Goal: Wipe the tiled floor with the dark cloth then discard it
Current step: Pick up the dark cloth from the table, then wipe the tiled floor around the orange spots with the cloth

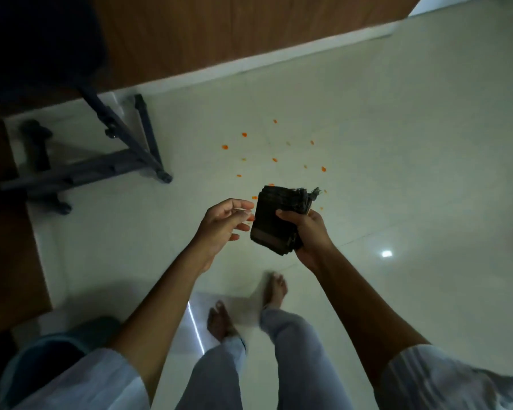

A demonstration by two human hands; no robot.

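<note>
A folded dark cloth [279,220] with a frayed corner is held at waist height over the pale tiled floor [382,128]. My right hand [308,232] is shut on the cloth's right edge and underside. Just left of the cloth, my left hand [222,226] is open, its fingertips almost touching the cloth's left edge. Several small orange spots [274,159] lie scattered on the floor beyond the cloth. My bare feet [219,321] stand on the tiles below my hands.
A dark metal folding stand [125,155] rests on the floor at the left. A wooden panel [190,34] with a white skirting runs along the back. A teal bin rim [57,344] shows at the lower left.
</note>
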